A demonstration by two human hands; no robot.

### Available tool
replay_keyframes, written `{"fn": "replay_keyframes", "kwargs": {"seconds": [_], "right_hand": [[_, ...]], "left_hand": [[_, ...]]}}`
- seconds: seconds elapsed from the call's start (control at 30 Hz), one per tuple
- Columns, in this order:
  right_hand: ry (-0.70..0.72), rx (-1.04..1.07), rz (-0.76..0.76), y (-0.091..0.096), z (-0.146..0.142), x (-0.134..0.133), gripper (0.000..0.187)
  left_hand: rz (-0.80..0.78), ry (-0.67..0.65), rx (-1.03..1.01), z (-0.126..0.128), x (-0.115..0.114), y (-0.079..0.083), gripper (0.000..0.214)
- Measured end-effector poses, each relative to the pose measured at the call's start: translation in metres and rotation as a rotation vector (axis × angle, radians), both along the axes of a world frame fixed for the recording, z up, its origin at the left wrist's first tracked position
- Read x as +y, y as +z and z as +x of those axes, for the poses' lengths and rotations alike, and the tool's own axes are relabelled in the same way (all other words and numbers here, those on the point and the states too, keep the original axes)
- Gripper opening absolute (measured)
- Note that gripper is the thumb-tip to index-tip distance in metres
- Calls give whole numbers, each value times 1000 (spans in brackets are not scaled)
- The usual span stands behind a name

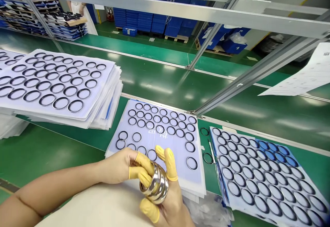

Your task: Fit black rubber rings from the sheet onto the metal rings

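Way in the back, blue plastic crates (144, 13) sit piled on wooden pallets; can't tell what's in them. Closer up, white-and-blue sheets holding rows of black rubber rings do the real storing: a tall stack of them (64, 82) off to the left, a single sheet (154, 130) right by the hands, and another sheet (260, 175) to the right, all on a green conveyor belt (51, 154).

The left hand (116, 166) reaches in from the left with the bare forearm held low, and the right hand (172, 206) comes up from below, both wearing yellow finger cots (167, 163). Together they're closed firmly around a stack of shiny silver metal rings (154, 184), just over the near edge of the middle sheet.

Two loose black rings (207, 158) sit on the belt just beside that sheet's right edge. Green belt runs on behind it, under an aluminium rail (165, 10).
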State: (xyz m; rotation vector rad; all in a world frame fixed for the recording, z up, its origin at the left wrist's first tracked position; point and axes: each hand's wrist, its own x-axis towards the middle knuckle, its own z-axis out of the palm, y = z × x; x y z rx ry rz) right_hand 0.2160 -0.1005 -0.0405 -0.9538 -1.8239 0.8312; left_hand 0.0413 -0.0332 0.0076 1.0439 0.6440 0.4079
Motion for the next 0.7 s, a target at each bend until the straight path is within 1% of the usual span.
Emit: {"fn": "replay_keyframes", "kwargs": {"seconds": [0.03,0.1,0.13,0.17,0.2,0.27,0.33,0.43,0.6,0.67,0.7], "right_hand": [[17,-20,61,3,0,1,41],[21,-50,171,8,0,2,37],[9,-38,174,10,-1,2,38],[-5,-18,149,11,-1,2,38],[-18,3,114,12,-1,1,39],[-39,30,70,12,-2,0,39],[-71,46,77,11,-3,-2,38],[-97,52,112,10,-6,-2,36],[-138,45,138,9,-7,-2,32],[-152,45,133,8,-6,-2,29],[-169,45,125,8,-5,-2,26]], "left_hand": [[65,18,-1,-1,1,1,11],[176,73,2,-2,3,4,8],[185,97,1,-2,5,5,7],[151,114,-5,-2,6,6,6],[85,120,-16,-1,7,6,6],[-64,95,-21,1,9,7,9],[-164,65,-2,4,9,6,15],[-235,52,37,7,10,3,22],[-263,29,50,8,9,-3,27],[-198,35,23,6,10,-6,26],[-106,49,8,4,11,-7,24]]}}
